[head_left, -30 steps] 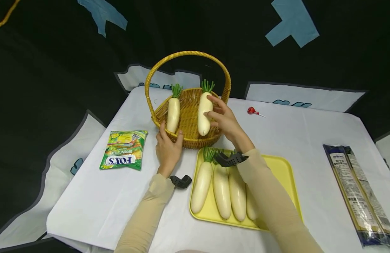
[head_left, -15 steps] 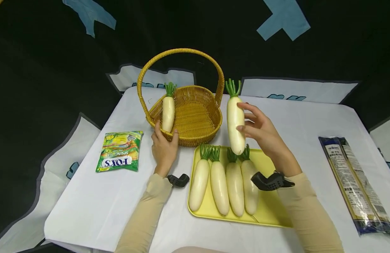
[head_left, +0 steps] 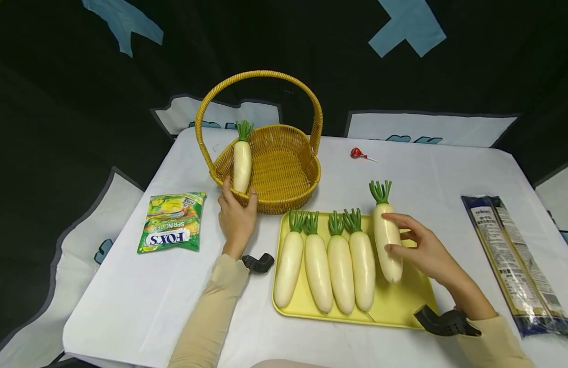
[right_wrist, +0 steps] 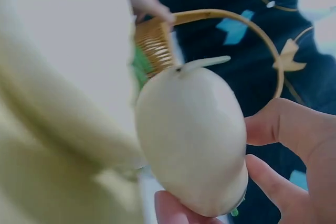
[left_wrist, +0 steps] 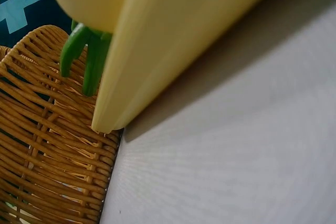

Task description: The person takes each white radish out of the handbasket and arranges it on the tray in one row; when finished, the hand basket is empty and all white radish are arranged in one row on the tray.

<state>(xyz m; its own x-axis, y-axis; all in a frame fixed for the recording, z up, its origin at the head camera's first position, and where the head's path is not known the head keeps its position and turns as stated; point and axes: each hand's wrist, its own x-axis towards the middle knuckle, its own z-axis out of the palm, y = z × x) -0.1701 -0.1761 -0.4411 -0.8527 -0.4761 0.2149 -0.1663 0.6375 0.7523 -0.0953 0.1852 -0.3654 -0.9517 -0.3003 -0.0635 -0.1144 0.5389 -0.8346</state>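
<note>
My right hand (head_left: 426, 250) pinches a white radish (head_left: 387, 237) with green stems, holding it at the right side of the yellow tray (head_left: 412, 299). Filling the middle of the right wrist view, the same radish (right_wrist: 191, 135) shows its pale root end, thumb and fingertips against it. Several other white radishes (head_left: 341, 271) lie side by side on the tray. My left hand (head_left: 237, 217) grips the near left rim of a wicker basket (head_left: 284, 176). One radish (head_left: 242, 166) leans inside the basket at its left. The left wrist view shows woven basket wall (left_wrist: 58, 145) beside the tray edge (left_wrist: 157, 61).
A green and yellow FOX'S packet (head_left: 172, 222) lies left of the basket. Behind the tray is a red lollipop (head_left: 357, 153). Long clear-wrapped packages (head_left: 516, 266) lie at the right on the white-covered table (head_left: 141, 312). The basket's tall handle (head_left: 260, 74) arches upward.
My right hand has carried the radish out of the basket, rightward and toward me, to the right part of the tray. The left hand stays at the basket rim.
</note>
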